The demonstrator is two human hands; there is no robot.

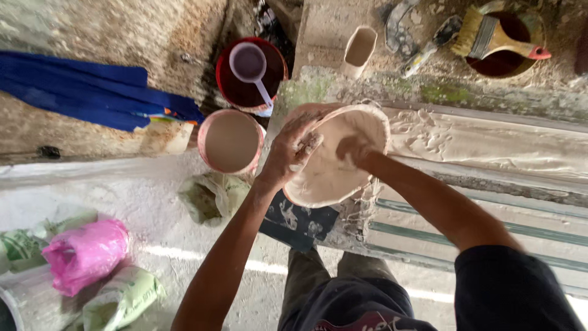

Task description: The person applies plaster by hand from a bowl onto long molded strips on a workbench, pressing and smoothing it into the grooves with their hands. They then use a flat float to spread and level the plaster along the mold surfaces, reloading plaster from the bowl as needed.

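Gripping the rim of the white bowl point(334, 178) on its left side with the left hand point(289, 153), fingers curled shut over the edge, thumb hidden. Dipping the right hand point(354, 149) down inside the same bowl, right in the wet white paste, too smeared to tell how far open. Sitting on the messy bench point(490, 147) straight ahead and between the 2 arms, tilted, with the pink bucket point(231, 142) just beside on the left and the red bucket point(250, 73) behind that.

My left hand point(293, 150) grips soft bowl point(335, 156), matt, smeared with wet smooth plaster; my right hand point(354, 149) coated inside. Beyond: rough concrete ledge point(343, 86), wooden-handled brush point(496, 34).
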